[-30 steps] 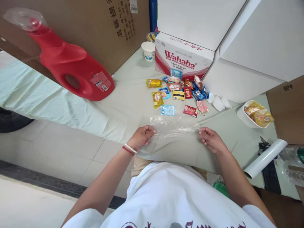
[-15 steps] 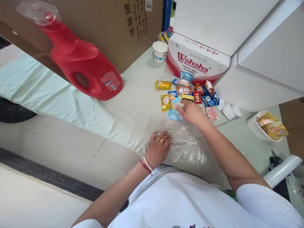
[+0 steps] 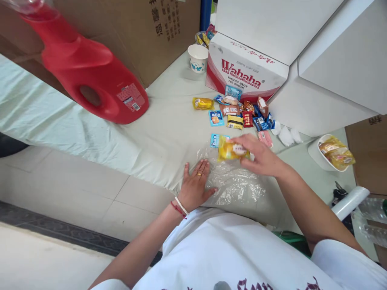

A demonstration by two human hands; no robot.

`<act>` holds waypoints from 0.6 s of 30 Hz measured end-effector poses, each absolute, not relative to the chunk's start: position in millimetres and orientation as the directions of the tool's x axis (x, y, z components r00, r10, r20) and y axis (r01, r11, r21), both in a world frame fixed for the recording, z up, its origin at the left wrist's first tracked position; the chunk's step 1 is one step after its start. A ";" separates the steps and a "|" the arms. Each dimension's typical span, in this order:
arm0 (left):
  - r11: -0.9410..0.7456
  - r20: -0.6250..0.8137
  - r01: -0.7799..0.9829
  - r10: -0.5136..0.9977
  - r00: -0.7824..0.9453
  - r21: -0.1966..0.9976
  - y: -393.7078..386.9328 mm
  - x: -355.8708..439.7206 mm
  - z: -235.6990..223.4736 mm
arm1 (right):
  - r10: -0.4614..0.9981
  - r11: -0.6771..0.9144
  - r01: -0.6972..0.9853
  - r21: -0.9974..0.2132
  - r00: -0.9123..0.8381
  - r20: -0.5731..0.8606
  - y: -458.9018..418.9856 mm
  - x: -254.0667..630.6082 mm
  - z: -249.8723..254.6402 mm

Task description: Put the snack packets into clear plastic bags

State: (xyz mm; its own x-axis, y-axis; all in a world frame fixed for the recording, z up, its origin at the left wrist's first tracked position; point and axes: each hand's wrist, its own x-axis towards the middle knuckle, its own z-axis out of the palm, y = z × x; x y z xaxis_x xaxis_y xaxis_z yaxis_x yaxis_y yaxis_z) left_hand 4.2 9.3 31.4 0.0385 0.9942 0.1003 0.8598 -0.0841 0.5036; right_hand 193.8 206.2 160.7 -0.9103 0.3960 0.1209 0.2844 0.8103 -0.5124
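- Near the front edge of the pale green, cloth-covered desk [image 3: 169, 129], the thin, transparent, wrinkled plastic film [image 3: 238, 187] is spread; the left hand [image 3: 196, 185] lies flat on its left border, fingers extended and gripping nothing, probably so that this light film does not slide;
- Over the far part of the film, the right hand [image 3: 260, 157] is closed on the shiny yellow, rectangular snack packet [image 3: 227, 150], holding its right end; such a hold seems to leave most of the packet free; whether it touches the film, I cannot tell;
- Relative to the hands, which are apart, the packet is ahead and to the right of the left one;
- Behind, small multicoloured wrapped snacks [image 3: 230, 110] lie before the white-and-red cardboard box [image 3: 250, 74], perhaps to leave the film its room.
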 end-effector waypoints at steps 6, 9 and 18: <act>-0.188 0.213 0.895 0.971 0.108 0.405 -15.0 -7.7 31.6 | 0.379 0.833 0.389 -0.394 -0.919 -0.107 161.3 218.2 94.1; -0.379 0.193 0.806 0.925 0.326 0.455 -25.6 -23.4 31.7 | 0.432 0.812 0.374 -0.448 -0.901 0.031 144.6 243.1 83.6; -0.328 0.071 0.700 0.926 0.370 0.634 -32.9 -43.6 36.0 | 0.553 0.611 0.326 -0.721 -0.828 0.095 87.2 338.2 54.7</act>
State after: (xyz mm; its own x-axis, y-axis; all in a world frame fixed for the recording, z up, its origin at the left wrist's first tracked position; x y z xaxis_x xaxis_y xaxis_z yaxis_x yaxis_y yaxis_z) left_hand -43.6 -32.9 36.0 0.3703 0.9262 0.0711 0.6999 -0.3285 0.6342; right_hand 338.2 87.2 54.7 -0.8275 0.5534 0.0946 0.3261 0.6110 -0.7213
